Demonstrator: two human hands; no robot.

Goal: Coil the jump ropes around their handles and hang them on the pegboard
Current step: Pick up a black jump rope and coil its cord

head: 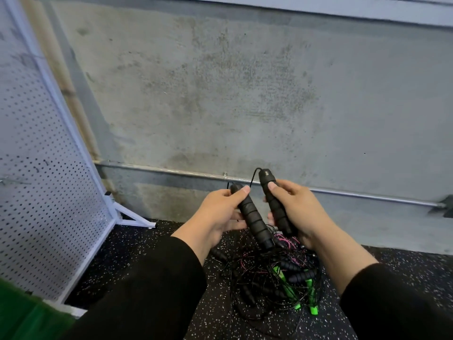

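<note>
1. Left hand (pixel 219 210) curled round a black foam handle (pixel 252 218), thumb laid along its upper end; handle tilted, lower end pointing down toward the heap.
2. Right hand (pixel 297 212) gripping a second black handle (pixel 275 204), thumb pressed on its upper part; thin black cord (pixel 255 174) looping out of the top cap.
3. Both handles held just beside each other, apart, above the floor.
4. Tangled heap of jump ropes (pixel 274 278) lying on the speckled black floor (pixel 152 244) directly below the hands: black handles, green handles (pixel 311 298), strands of pink cord (pixel 286 239).
5. White pegboard (pixel 44 192) standing at the left, tilted in view, its frame foot (pixel 137 220) reaching onto the floor near the wall.
6. Bare concrete wall (pixel 245 94) ahead, a metal conduit (pixel 171 169) running along it behind the hands.
7. Open floor between pegboard edge and heap.
</note>
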